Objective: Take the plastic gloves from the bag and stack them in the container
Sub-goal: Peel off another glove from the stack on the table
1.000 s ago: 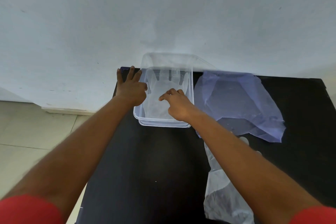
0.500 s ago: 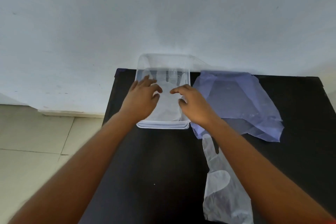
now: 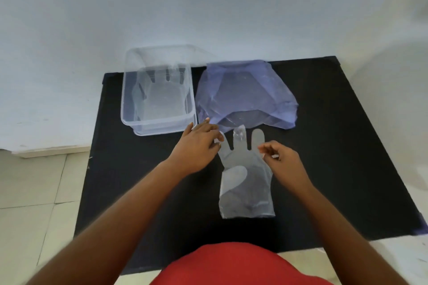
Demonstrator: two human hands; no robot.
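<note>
A clear plastic container (image 3: 162, 123) stands at the back left of the black table (image 3: 129, 192), with a see-through plastic glove (image 3: 162, 97) lying flat inside it. To its right lies the crumpled bluish plastic bag (image 3: 245, 92). In front of the bag a second plastic glove (image 3: 247, 183) lies flat, fingers pointing away from me. My left hand (image 3: 199, 146) pinches that glove's left finger edge. My right hand (image 3: 281, 157) pinches its right edge with thumb and forefinger.
A clear lid (image 3: 162, 53) leans against the white wall (image 3: 208, 7) behind the container. Tiled floor (image 3: 34, 203) drops off past the table's left edge. My red shirt (image 3: 231, 266) fills the bottom of the view.
Both hands have left the container and come back toward me to the glove lying on the table. The view has pulled back.
</note>
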